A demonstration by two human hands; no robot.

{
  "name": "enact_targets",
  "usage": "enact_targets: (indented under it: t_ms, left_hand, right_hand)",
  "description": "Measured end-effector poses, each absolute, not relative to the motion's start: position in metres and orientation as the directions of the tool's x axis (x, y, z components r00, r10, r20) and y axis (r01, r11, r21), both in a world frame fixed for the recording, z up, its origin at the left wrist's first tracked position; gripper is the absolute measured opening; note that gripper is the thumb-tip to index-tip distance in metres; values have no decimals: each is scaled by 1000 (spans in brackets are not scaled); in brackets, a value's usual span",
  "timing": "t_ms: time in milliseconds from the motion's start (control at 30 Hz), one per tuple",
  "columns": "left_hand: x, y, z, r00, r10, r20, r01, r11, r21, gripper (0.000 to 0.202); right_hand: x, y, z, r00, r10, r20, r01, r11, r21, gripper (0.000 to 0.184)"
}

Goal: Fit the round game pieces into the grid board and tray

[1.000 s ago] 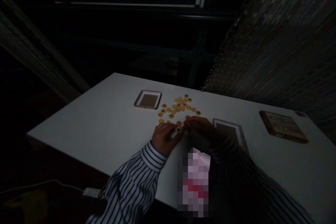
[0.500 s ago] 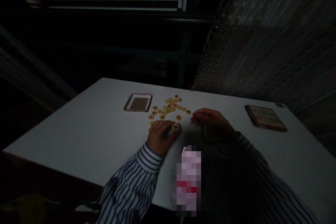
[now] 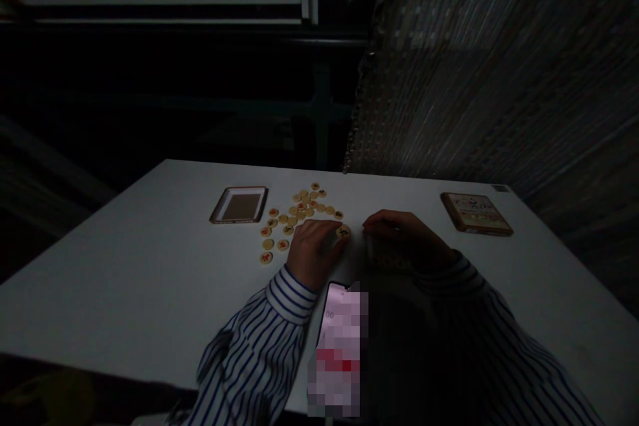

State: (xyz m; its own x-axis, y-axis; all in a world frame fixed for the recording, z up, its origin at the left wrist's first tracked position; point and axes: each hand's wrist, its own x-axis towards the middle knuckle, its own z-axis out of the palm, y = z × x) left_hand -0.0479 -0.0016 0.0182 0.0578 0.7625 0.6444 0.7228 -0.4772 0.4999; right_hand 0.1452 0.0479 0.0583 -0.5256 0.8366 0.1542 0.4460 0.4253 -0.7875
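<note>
My left hand (image 3: 315, 249) pinches a round wooden Chinese chess piece (image 3: 343, 231) between thumb and fingers, its dark character facing me. To the right, my right hand (image 3: 407, 236) hovers with loosely curved fingers; no piece shows in it, though its underside is in shadow. Below that hand is a dark, shallow box (image 3: 387, 258), partly hidden, with what look like pieces along its near side. Beyond my left hand lie several loose chess pieces (image 3: 301, 206), some with red or black characters, others blank side up. A red-marked piece (image 3: 266, 257) lies nearest on the left.
An open box lid or tray (image 3: 239, 205) rests at the back left of the white table (image 3: 150, 273). A closed printed box (image 3: 476, 213) lies at the right. Near the front edge is a lit phone (image 3: 335, 326), partly blurred out. A bead curtain (image 3: 474, 80) hangs behind the right side.
The view has swung right, so the table's things appear further left. My left hand has carried the chess piece rightward, closer to my right hand.
</note>
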Motion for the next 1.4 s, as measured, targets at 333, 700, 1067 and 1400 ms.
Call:
enact_targets:
  t_ms: [333, 700, 1067, 1400]
  left_hand:
    - [-25, 15, 15, 97, 779, 619, 709, -491, 506, 22]
    - [-18, 15, 3, 3, 854, 521, 573, -429, 699, 19]
    - [-16, 19, 5, -40, 994, 103, 97, -99, 990, 15]
    - [-14, 18, 0, -89, 993, -71, -116, 61, 991, 26]
  right_hand:
    - [149, 56, 41, -496, 843, 208, 377, 425, -823, 25]
    - [153, 62, 33, -549, 801, 239, 315, 463, -828, 23]
    - [152, 62, 31, -625, 735, 264, 215, 488, -846, 16]
    - [147, 58, 32, -603, 700, 382, 563, 713, -417, 25]
